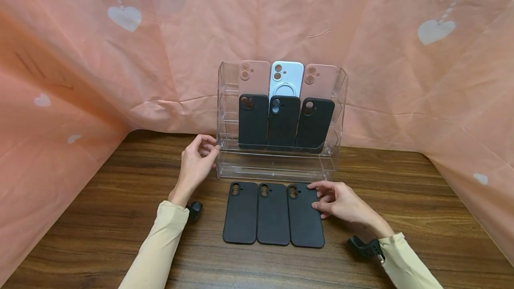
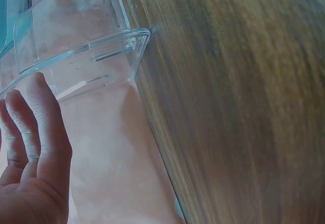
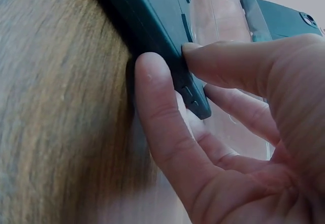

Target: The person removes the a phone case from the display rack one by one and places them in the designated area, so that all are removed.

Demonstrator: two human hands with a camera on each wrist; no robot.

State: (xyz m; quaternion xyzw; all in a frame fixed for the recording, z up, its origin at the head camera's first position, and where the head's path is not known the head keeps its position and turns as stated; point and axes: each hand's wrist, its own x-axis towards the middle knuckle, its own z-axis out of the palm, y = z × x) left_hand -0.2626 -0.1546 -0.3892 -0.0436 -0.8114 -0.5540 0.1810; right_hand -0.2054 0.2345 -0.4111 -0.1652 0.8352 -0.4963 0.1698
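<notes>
A clear acrylic display rack [image 1: 277,169] stands at the back of the wooden table [image 1: 120,217]. It holds three black phone cases [image 1: 283,121] in a row, with two pink cases [image 1: 254,77] and a light blue one [image 1: 286,77] behind them. My left hand [image 1: 212,148] grips the rack's left wall; in the left wrist view its fingers [image 2: 35,132] lie against the clear wall [image 2: 91,51]. Three black cases lie flat in front of the rack. My right hand [image 1: 321,195] pinches the right edge of the rightmost case [image 1: 303,226]; thumb and forefinger [image 3: 170,56] clamp its rim [image 3: 147,10].
Pink cloth with white hearts [image 1: 124,17] drapes behind and down both sides of the table. The middle [image 1: 273,215] and left [image 1: 241,213] flat cases lie side by side, touching the pinched one. Black wrist mounts [image 1: 363,247] sit by both sleeves.
</notes>
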